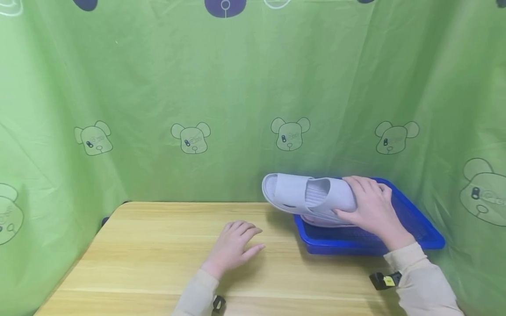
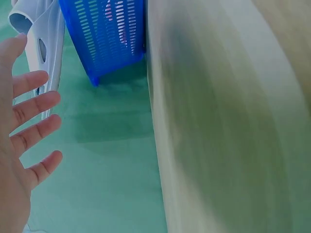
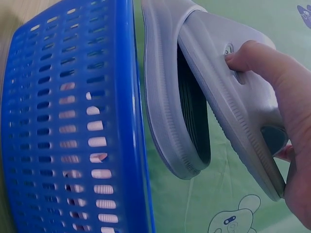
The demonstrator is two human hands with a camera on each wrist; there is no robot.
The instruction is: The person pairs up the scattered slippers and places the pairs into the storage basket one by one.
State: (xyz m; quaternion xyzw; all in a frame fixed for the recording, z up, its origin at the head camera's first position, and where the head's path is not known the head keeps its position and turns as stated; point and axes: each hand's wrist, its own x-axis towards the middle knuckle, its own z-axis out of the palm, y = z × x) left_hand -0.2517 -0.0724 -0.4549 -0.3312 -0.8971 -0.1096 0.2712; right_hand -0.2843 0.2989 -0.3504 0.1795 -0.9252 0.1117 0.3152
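Two grey slippers point(image 1: 292, 193), one fitted into the other, are held over the left side of a blue basket point(image 1: 344, 244). My right hand point(image 1: 371, 204) grips the nearer slipper by its strap, and the thumb presses beside the strap's hole in the right wrist view. There, the second slipper point(image 3: 163, 97) shows its heel end, with a gap between the soles. Something pink point(image 3: 102, 173) shows through the basket's slots. My left hand point(image 1: 233, 246) hovers above the table left of the basket, fingers spread and loosely bent, holding nothing.
A light wooden table point(image 1: 158, 250) carries the basket at its back right. Green curtain point(image 1: 237, 87) with bear prints hangs behind and at both sides. A black strap device point(image 1: 383, 281) sits at my right wrist.
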